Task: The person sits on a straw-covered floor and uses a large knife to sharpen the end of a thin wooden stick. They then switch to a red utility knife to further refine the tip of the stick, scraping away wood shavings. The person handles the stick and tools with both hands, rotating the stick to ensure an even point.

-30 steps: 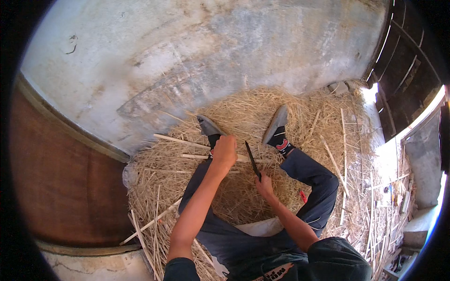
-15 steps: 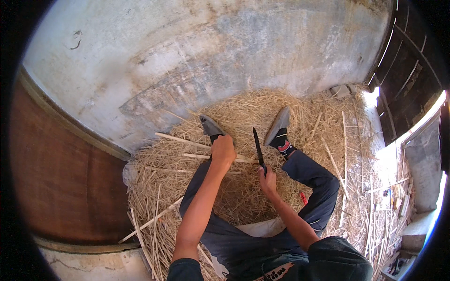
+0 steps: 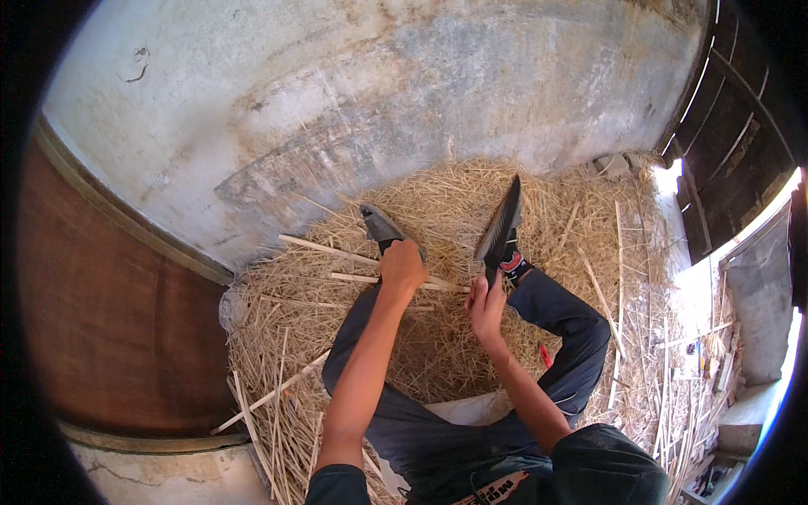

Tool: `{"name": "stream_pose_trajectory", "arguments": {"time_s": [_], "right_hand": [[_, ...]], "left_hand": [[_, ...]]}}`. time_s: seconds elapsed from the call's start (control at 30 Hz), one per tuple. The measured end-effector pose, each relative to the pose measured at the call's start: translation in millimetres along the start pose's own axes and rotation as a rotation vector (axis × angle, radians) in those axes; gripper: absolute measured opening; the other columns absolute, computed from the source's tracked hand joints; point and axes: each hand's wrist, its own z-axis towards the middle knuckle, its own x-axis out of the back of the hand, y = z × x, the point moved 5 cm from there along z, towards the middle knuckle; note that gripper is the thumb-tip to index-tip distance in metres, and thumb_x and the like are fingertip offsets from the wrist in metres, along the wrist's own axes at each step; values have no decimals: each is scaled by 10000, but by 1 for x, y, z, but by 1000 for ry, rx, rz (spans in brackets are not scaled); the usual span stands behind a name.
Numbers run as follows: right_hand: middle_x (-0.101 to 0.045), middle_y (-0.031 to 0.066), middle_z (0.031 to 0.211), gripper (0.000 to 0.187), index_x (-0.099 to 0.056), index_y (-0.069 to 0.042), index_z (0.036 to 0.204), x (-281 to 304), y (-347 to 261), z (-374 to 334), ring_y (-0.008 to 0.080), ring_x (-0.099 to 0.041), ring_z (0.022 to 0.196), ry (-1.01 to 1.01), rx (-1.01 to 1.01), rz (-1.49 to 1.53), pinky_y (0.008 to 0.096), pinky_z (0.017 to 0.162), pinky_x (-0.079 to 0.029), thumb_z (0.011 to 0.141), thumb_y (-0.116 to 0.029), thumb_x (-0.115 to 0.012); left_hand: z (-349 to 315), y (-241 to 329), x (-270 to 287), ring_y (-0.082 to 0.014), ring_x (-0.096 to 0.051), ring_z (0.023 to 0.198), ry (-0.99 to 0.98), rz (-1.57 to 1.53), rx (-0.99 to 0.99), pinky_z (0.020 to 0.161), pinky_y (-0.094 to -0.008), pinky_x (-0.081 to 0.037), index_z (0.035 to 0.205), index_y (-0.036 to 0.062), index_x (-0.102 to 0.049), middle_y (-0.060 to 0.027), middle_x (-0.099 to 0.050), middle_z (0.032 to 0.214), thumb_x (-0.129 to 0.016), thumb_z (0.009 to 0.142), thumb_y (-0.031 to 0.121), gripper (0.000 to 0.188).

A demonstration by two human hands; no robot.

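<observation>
My left hand [image 3: 402, 268] is closed around a pale strip, seemingly bamboo or wood [image 3: 324, 247], that runs from the left towards my right hand. A second pale strip [image 3: 353, 279] lies just below it; whether the hand holds that one too I cannot tell. In my right hand [image 3: 486, 309] is a knife [image 3: 502, 220] with a long dark blade, gripped by its handle. Its broad blade points up and slightly right, its upper part overlapping my right shoe in view. The strip's right end comes close to my right fingers.
Straw-like shavings [image 3: 446, 181] cover the floor around my feet. Longer strips [image 3: 278, 396] lie at the left, others [image 3: 619, 278] at the right. A small red object [image 3: 545, 357] rests beside my right leg. A stained wall [image 3: 379, 93] stands ahead, a brown panel [image 3: 118, 311] at left.
The knife has swung up and to the right, and its blade now shows its broad side. My right hand has shifted slightly right. My left hand stays nearly in place.
</observation>
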Motion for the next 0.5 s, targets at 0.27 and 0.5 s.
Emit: {"name": "stream_pose_trajectory", "arguments": {"time_s": [0.27,0.5], "right_hand": [[-655,239,795,392,-528,93,1164,-36,155,-33,406,-643,685,-327,-122,-373,504,621,-487,1087,-291,-504],[-647,189,723,303,-556,56,1117,11,-12,23,322,-624,604,-102,103,-85,452,579,-480,1081,-237,-487]], "left_hand": [[5,13,-8,-317,-714,651,14,-57,-1,541,-417,-608,875,-54,-724,-219,-715,812,-783,851,76,145],[6,13,-5,-340,-740,752,47,-26,-7,620,-431,-625,881,-56,-732,-214,-722,833,-797,844,95,168]]}}
